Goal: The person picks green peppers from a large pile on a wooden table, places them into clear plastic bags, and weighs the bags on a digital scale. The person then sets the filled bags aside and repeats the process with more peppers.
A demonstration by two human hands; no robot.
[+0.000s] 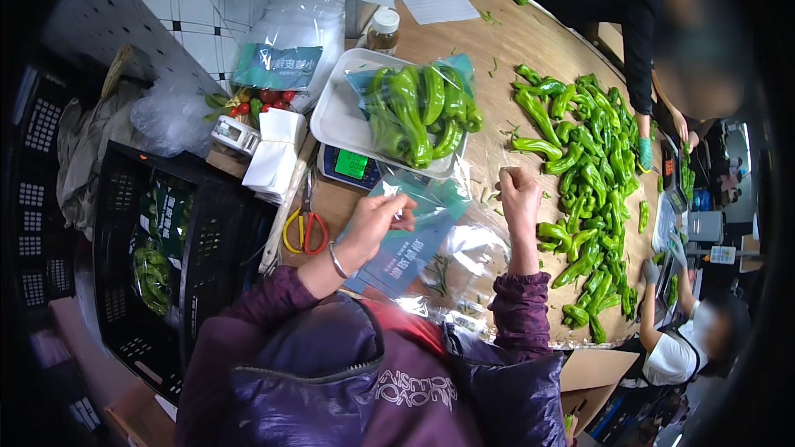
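Observation:
A clear plastic bag with a teal printed panel (397, 261) hangs before me, over the table edge. My left hand (382, 223) pinches one side of its top. At the other side my right hand (520, 194) is closed in a fist on the film; the exact grip is hard to see. Beyond my hands, a filled bag of green peppers (416, 112) lies in a white plastic tray (332, 118). That tray rests on a digital scale (353, 164) with a lit green display. To the right, green peppers (590, 180) are heaped on the wooden table (497, 112).
Red-and-yellow-handled scissors (304, 230) and a stack of white labels (276, 155) lie left of the scale. A black crate (192, 273) holding bagged peppers stands at my left. A jar (383, 31) stands behind the tray. Co-workers' hands (645, 143) work across the table.

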